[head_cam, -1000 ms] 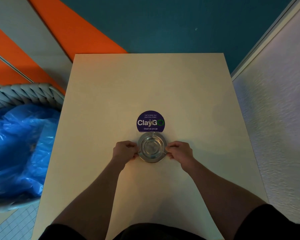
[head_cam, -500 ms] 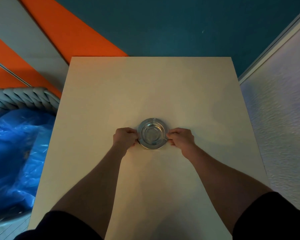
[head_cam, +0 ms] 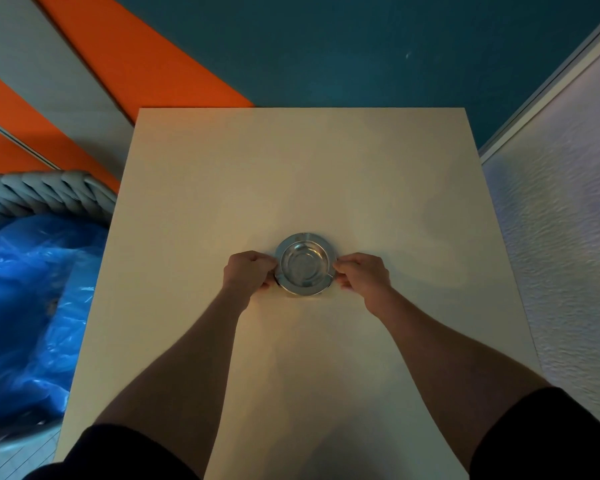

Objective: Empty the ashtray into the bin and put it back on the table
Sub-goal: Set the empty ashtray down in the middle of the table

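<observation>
A round metal ashtray [head_cam: 305, 263] sits in the middle of the cream table [head_cam: 291, 174], its bowl looking empty and shiny. My left hand [head_cam: 248, 271] pinches its left rim, and my right hand [head_cam: 361, 273] pinches its right rim. The bin [head_cam: 52, 192], a grey woven basket lined with a blue plastic bag [head_cam: 28, 306], stands on the floor beside the table's left edge.
A white textured wall [head_cam: 568, 254] runs close along the table's right side. Teal, orange and grey floor [head_cam: 291, 46] lies beyond the far edge.
Both hands have slid the ashtray away from me onto the purple round sticker, which it now covers. The grip is the same.
</observation>
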{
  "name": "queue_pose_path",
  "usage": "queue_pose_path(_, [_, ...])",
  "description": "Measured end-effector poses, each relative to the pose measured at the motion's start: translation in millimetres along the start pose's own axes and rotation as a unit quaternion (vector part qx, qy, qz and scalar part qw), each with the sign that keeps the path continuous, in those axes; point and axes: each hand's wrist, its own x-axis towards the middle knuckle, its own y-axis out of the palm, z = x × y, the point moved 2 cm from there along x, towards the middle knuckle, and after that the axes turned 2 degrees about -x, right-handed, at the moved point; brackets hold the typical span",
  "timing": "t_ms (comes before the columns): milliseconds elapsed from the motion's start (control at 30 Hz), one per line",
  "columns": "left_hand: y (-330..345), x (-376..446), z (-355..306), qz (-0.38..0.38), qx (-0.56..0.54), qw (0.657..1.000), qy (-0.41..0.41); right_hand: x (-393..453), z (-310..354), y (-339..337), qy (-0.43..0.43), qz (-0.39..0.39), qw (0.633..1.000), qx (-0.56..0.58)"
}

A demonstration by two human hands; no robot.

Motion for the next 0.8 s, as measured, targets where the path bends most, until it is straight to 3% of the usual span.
queue_pose_path(800, [0.1,0.0,5.4,-0.008,-0.01,1.0,-0.001,-1.7,0.0,3.1,0.018,-0.019,1.0,0.01])
